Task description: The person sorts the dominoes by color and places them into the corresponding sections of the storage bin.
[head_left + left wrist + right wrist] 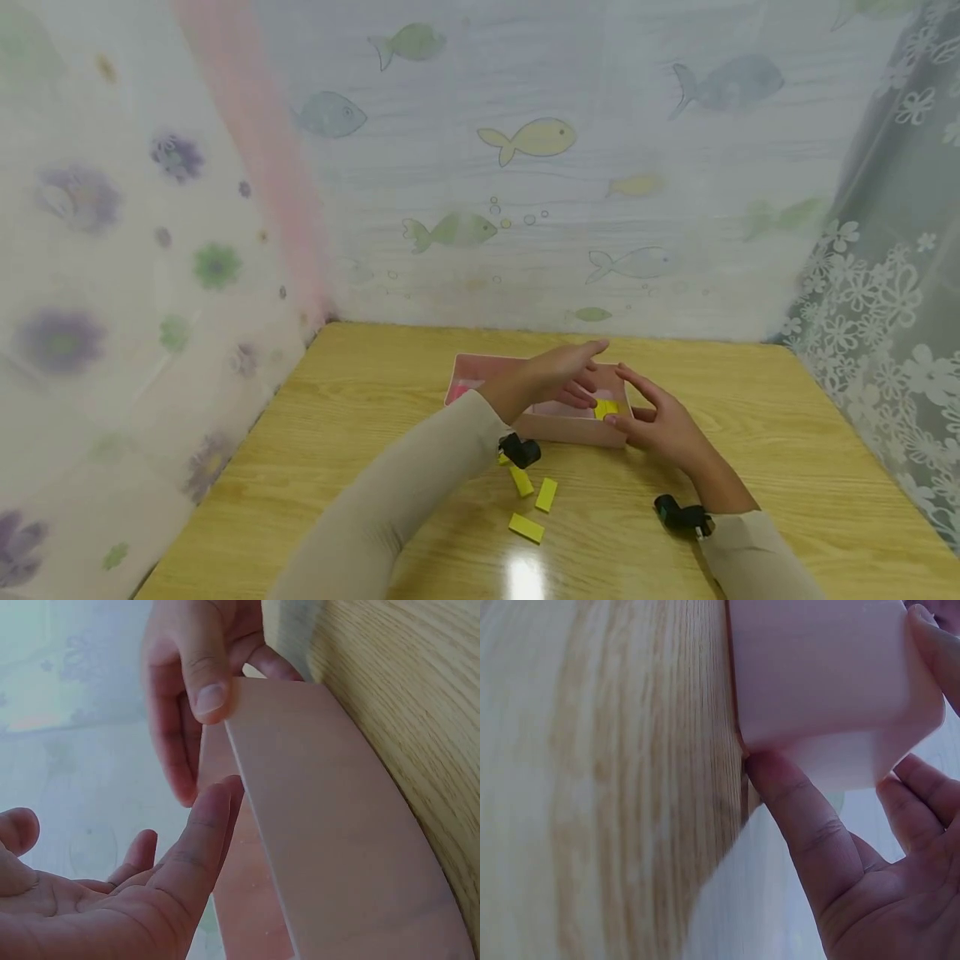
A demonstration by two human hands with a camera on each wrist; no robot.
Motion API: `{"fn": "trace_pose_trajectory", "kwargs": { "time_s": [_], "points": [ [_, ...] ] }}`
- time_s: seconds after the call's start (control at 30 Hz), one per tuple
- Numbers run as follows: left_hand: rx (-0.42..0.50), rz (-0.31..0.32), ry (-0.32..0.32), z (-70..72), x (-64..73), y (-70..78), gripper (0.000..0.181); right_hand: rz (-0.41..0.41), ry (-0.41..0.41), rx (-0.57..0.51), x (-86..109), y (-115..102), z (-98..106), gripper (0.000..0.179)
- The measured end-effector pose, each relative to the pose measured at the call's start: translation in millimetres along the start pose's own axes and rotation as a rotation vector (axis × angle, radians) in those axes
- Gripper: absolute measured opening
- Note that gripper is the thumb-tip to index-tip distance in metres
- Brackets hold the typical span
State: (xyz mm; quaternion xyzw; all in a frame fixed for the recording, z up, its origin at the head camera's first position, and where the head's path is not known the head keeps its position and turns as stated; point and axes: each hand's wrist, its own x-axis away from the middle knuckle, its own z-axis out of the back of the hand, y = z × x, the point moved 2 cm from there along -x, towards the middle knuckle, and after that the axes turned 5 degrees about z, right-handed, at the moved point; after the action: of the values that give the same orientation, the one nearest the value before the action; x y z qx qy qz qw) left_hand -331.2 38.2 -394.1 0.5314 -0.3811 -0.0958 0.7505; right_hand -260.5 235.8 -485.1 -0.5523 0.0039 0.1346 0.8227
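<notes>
The box (573, 432) stands on the worktop (360, 467), nearer its far edge and about midway between the left and right edges, its long sides running roughly along the far edge. The right hand (667, 429) grips the box's right end, thumb at the near corner of the rim and fingers spread round to the far corner. The left hand (551, 382) is over the box, palm turned toward the right end, its fingers extended and a little spread, pinching nothing. Its fingertips dip past the near rim; whether they touch the box inside, I cannot tell.

Yellow blocks (607, 409) lie in the box's right end, near the right thumb. A bright pink thing (463, 389) shows at the left end, partly hidden.

Between the box and the near side of the worktop lie more blocks: one (527, 527) lowest, one (546, 495) just beyond it, another (521, 481) to the left of that, and a fourth (503, 459) mostly behind the black camera (521, 451) on the left wrist. Another camera (678, 513) sits at the right wrist. A fish-print sheet (450, 175) hangs beyond the far edge.
</notes>
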Motion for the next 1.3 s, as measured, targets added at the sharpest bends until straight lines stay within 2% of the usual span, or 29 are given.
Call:
{"fn": "trace_pose_trajectory", "kwargs": {
  "time_s": [0.17, 0.4, 0.73, 1.1, 1.3],
  "points": [
    [0.045, -0.059, -0.023, 12.3, 8.5, -3.5, 0.082, -0.004, 0.004, -0.024, -0.5, -1.7, -0.6, 0.085],
    [0.079, -0.121, 0.008, 23.6, 25.2, -1.8, 0.072, -0.002, 0.006, -0.037, -0.4, -4.3, 0.1, 0.083],
    [0.172, -0.126, -0.007, 32.2, 40.7, -9.7, 0.065, -0.002, 0.006, -0.032, -1.9, -4.7, -1.1, 0.082],
    [0.153, -0.206, -0.014, 42.2, 57.7, -24.9, 0.059, -0.022, 0.014, -0.052, -0.1, -2.9, -2.7, 0.083],
    [0.155, -0.229, -0.019, 48.3, 65.9, -34.7, 0.057, -0.022, 0.012, -0.037, -1.3, -2.5, -1.6, 0.083]
  ]
}}
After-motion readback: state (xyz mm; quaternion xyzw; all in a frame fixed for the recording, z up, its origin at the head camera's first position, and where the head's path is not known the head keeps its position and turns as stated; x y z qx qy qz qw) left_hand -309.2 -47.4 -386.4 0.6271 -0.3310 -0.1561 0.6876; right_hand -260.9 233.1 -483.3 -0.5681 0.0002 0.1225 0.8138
